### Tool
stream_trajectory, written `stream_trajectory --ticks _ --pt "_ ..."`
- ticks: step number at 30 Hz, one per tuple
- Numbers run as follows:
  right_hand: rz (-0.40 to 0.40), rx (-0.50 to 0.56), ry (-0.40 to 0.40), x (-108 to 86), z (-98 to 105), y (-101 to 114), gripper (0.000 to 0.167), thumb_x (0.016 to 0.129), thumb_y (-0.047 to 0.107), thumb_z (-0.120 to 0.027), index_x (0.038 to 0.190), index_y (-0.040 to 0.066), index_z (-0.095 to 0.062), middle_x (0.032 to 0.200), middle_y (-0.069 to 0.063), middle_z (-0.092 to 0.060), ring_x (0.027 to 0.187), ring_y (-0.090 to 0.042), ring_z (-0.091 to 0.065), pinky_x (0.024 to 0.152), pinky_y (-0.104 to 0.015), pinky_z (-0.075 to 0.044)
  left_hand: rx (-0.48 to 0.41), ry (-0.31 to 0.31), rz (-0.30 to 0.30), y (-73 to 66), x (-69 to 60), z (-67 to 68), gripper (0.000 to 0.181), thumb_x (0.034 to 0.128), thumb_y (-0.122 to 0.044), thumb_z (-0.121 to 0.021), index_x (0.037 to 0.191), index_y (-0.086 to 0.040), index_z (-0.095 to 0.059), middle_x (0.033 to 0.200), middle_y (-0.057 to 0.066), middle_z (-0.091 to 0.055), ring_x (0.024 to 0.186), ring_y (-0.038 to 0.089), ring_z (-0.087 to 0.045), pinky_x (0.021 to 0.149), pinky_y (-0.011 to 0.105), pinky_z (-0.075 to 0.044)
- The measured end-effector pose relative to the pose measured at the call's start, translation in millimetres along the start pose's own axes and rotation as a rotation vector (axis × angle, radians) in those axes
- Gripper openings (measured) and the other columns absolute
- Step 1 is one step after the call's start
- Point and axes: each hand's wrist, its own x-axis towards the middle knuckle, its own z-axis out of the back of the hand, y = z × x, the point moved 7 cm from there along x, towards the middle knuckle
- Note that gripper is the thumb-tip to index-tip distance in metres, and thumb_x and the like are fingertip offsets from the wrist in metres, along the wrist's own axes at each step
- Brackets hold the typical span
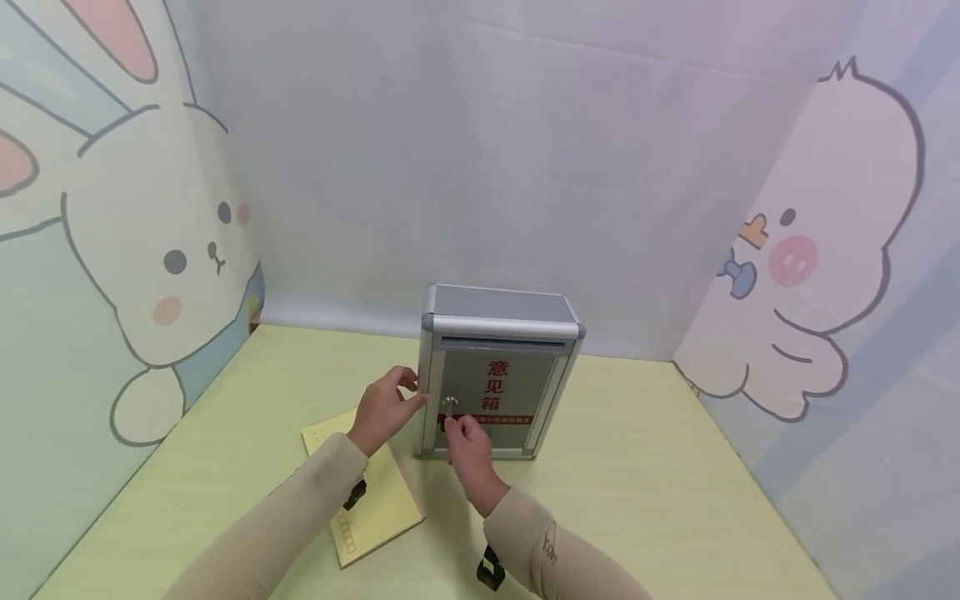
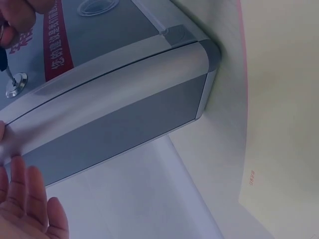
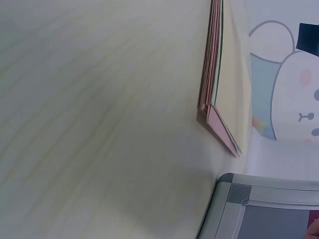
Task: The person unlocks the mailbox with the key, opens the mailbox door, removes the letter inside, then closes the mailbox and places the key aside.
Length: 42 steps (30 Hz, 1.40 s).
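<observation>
A grey metal suggestion box (image 1: 510, 304) with silver edges and red lettering stands upright on the table. On its front door, near the left side, is a round silver lock (image 1: 450, 401). My right hand (image 1: 471, 457) pinches a key by its dark head (image 2: 3, 60); the key's shaft meets the lock in the left wrist view. My left hand (image 1: 384, 410) touches the left edge of the box with thumb and fingers extended, not curled round anything. Only a fingertip of the right hand shows in the right wrist view.
A stack of yellow envelopes (image 1: 382, 500) lies on the table left of the box, partly under the left forearm. The pale yellow table (image 1: 622, 483) meets fabric walls printed with a rabbit (image 1: 150, 242) and a duck (image 1: 840, 183).
</observation>
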Motion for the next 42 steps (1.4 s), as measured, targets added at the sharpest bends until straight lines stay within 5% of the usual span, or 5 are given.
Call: stream_trajectory --ticks 16,24,31,42 --pt "-0.002 -0.023 0.016 -3.9 8 -6 0.03 0.1 0.02 -0.049 0.073 0.011 -0.04 0.059 0.003 -0.04 0.052 -0.01 -0.038 0.052 -0.026 -0.032 0.003 -0.007 0.002 1.7 -2.1 0.5 0.027 0.0825 -0.011 -0.074 0.101 0.0 -0.058 0.093 0.014 -0.065 0.063 0.016 -0.05 0.058 0.03 -0.041" --pt "0.014 -0.082 0.0 -23.9 12 23 0.029 0.097 0.008 -0.048 0.069 0.008 -0.04 0.057 0.003 -0.038 0.05 -0.009 -0.035 0.049 -0.025 -0.03 -0.002 -0.011 0.009 3.3 -2.7 0.8 0.027 0.0822 -0.011 -0.074 0.102 -0.001 -0.059 0.092 0.011 -0.065 0.065 0.017 -0.052 0.06 0.031 -0.043" --pt "0.003 -0.132 0.054 -6.7 17 -12 0.027 0.097 0.016 -0.051 0.071 0.009 -0.044 0.055 0.004 -0.041 0.05 -0.01 -0.039 0.049 -0.026 -0.03 -0.009 -0.011 0.022 3.3 -2.2 1.5 0.027 0.0817 -0.012 -0.074 0.101 0.0 -0.059 0.092 0.011 -0.065 0.067 0.018 -0.053 0.062 0.031 -0.043" --pt "-0.053 -0.186 0.11 -6.6 20 -25 0.027 0.097 0.018 -0.053 0.072 0.008 -0.047 0.052 0.003 -0.042 0.048 -0.011 -0.04 0.053 -0.028 -0.035 -0.016 -0.005 -0.007 2.6 -0.8 -0.3 0.026 0.0824 -0.011 -0.073 0.102 0.0 -0.06 0.091 0.01 -0.065 0.067 0.018 -0.054 0.062 0.032 -0.043"
